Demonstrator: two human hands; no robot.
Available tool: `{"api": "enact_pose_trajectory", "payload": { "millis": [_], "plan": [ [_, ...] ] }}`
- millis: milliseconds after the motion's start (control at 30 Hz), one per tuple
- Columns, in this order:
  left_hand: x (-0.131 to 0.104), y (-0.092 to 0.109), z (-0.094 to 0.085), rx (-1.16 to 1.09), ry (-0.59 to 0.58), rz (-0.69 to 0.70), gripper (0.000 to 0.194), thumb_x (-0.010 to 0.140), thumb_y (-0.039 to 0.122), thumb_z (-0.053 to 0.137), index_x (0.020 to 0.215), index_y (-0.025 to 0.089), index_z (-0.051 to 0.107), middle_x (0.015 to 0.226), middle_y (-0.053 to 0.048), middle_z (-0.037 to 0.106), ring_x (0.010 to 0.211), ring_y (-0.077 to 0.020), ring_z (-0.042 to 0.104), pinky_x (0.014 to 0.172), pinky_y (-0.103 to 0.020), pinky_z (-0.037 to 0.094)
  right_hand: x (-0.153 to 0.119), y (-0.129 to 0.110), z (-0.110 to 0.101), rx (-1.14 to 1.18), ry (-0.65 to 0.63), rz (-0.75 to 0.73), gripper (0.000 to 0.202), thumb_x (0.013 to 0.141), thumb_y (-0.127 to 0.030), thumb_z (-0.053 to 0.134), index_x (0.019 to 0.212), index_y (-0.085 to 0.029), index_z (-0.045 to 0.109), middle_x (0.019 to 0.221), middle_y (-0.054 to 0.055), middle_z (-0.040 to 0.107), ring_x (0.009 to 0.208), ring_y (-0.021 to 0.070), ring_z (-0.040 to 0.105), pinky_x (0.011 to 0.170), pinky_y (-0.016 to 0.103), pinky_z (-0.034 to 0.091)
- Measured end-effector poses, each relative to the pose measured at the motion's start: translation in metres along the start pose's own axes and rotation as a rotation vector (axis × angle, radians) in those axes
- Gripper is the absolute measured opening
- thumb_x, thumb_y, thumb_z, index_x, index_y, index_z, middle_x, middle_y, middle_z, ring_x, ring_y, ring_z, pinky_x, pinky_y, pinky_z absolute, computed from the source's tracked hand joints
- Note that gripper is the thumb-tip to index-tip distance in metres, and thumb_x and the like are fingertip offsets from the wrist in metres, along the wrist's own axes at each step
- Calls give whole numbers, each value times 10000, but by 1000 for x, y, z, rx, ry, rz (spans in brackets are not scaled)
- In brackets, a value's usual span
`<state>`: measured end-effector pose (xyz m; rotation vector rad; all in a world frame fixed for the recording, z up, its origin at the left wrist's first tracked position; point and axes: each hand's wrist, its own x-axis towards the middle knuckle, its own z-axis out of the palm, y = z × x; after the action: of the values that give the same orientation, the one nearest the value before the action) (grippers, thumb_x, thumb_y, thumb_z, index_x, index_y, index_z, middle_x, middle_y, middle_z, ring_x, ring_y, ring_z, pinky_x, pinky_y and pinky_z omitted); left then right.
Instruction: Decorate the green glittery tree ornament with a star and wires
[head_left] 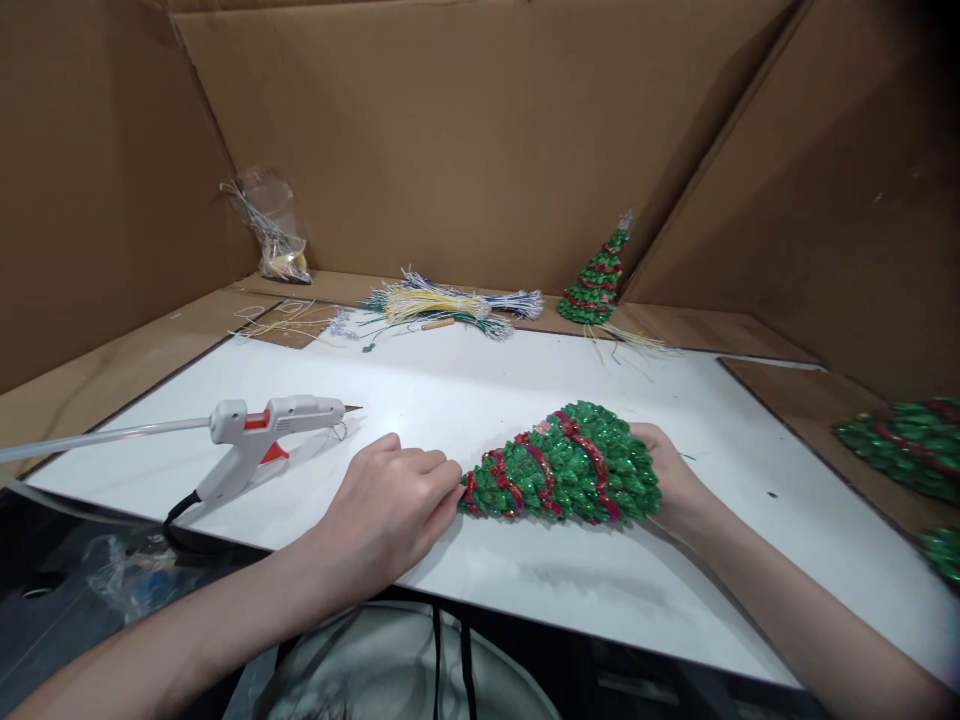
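Observation:
A small glittery green Christmas tree ornament (pixel 570 465) with red garland bands lies on its side, held between my two hands above the white board. Its narrow tip points left, into the closed fingers of my left hand (pixel 401 495); the very top is hidden there. My right hand (pixel 664 470) grips the wide base, with most of its fingers out of sight behind the tree. To the left of my left hand, a white hot glue gun (pixel 262 435) with a red trigger stands on the board, a long clear glue stick (pixel 105 438) in its back.
Bundles of yellow, blue and green wires (pixel 450 300) lie at the back. A finished-looking tree with a silver star (pixel 596 280) stands back right. More trees (pixel 907 445) lie at the right edge. A plastic bag (pixel 277 230) leans back left. Cardboard walls (pixel 480 140) surround the white board (pixel 300 375).

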<state>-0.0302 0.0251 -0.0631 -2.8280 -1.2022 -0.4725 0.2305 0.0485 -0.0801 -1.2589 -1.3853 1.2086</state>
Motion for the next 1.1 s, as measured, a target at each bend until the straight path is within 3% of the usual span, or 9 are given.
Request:
{"api": "enact_pose_trajectory", "payload": {
  "millis": [667,1100],
  "plan": [
    [0,0,1,3,-7,-9,242,911,198,404,692,184,506,645,33,595,552,-126,519,578,-290,264,1,2,-3,64,1,9,251,440,-111,761,371,-166,526,437,-32,514,426,84,429,396,213,382],
    [1,0,0,-2,-18,-10,238,909,196,397,698,185,505,651,32,594,556,-125,521,574,-285,263,2,2,-3,74,-7,5,233,450,-149,771,392,-168,546,432,-26,520,419,94,439,381,217,378]
  ]
}}
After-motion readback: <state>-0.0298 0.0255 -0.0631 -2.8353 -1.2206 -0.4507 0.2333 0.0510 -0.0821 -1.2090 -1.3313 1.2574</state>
